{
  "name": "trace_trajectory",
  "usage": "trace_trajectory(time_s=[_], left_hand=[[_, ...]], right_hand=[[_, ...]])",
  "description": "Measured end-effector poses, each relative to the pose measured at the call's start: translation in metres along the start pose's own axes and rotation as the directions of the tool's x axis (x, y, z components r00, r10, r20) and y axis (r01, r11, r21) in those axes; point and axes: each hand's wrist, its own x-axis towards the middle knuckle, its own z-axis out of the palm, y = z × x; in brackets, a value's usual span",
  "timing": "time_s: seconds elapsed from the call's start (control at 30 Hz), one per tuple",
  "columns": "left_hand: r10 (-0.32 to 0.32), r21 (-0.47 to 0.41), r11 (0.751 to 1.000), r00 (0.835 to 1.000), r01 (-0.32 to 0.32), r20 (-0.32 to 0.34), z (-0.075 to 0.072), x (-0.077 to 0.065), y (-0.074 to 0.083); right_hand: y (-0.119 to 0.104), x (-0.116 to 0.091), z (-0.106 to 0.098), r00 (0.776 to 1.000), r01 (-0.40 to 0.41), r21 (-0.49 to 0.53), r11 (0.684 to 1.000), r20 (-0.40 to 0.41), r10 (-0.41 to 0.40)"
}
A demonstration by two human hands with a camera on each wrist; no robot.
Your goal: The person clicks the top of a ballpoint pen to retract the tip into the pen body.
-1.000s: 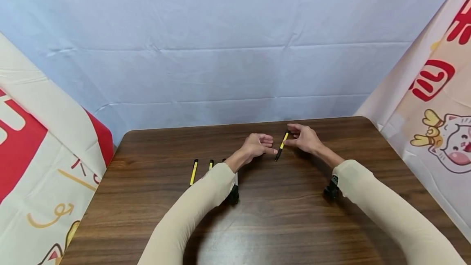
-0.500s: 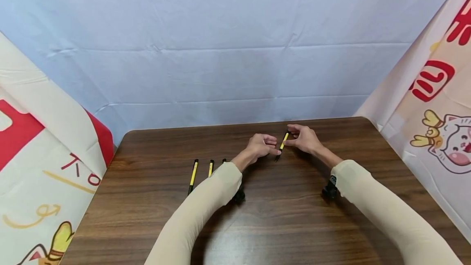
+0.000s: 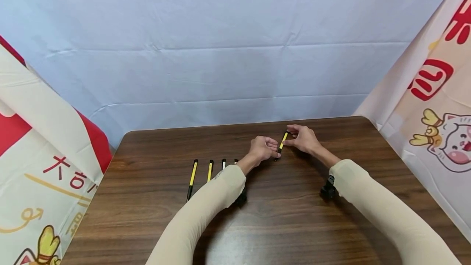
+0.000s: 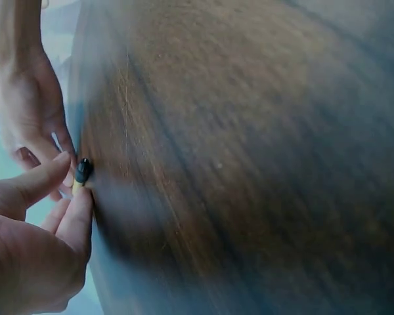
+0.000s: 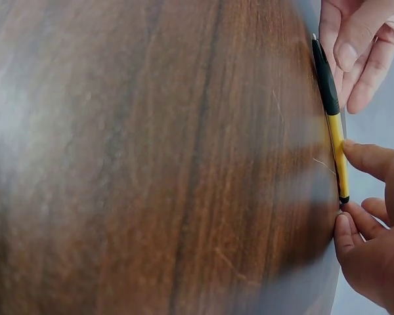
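Observation:
A yellow and black pen (image 3: 282, 143) lies near the table's far edge, between both hands; the right wrist view shows its black grip and tip (image 5: 324, 75). My right hand (image 3: 303, 139) holds it, thumb against the yellow barrel and curled fingertips at its black rear end. From the other side my left hand (image 3: 262, 149) reaches in, its extended thumb close beside the black grip; whether it touches is unclear. In the left wrist view the pen's black end (image 4: 83, 169) shows between the left hand (image 4: 36, 249) and the right hand (image 4: 31, 105).
Left of the hands lie a long yellow pen (image 3: 192, 177), another yellow pen (image 3: 210, 171) and a white-barrelled pen (image 3: 223, 164), partly hidden by the left sleeve. A further pen end (image 3: 236, 161) peeks out beside it. The wood-grain table (image 3: 147, 212) meets a white cloth backdrop.
My left hand has shifted slightly right, its thumb now nearer the pen's grip. More of the pens behind the left sleeve shows. The right hand and the pen look almost still.

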Motion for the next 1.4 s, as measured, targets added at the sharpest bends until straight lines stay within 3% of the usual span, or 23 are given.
trace_trajectory(time_s=[0.4,0.97,1.3,1.4], left_hand=[[-0.002,0.034,0.999,0.999,0.004,-0.050,0.008,0.005,-0.005],[-0.004,0.008,1.000,0.999,0.005,-0.052,0.009,0.003,-0.005],[-0.035,0.009,0.999,0.998,0.035,-0.046,0.008,0.002,-0.004],[-0.028,0.012,1.000,0.999,0.028,-0.033,0.006,-0.001,-0.003]], right_hand=[[-0.002,0.000,0.000,1.000,-0.014,0.007,1.000,-0.005,0.014],[-0.013,0.000,0.011,0.977,-0.122,0.199,0.972,-0.146,0.153],[-0.018,0.001,0.013,0.967,-0.170,0.354,0.919,-0.118,0.225],[-0.019,0.001,0.013,0.966,-0.178,0.426,0.887,-0.095,0.240]])
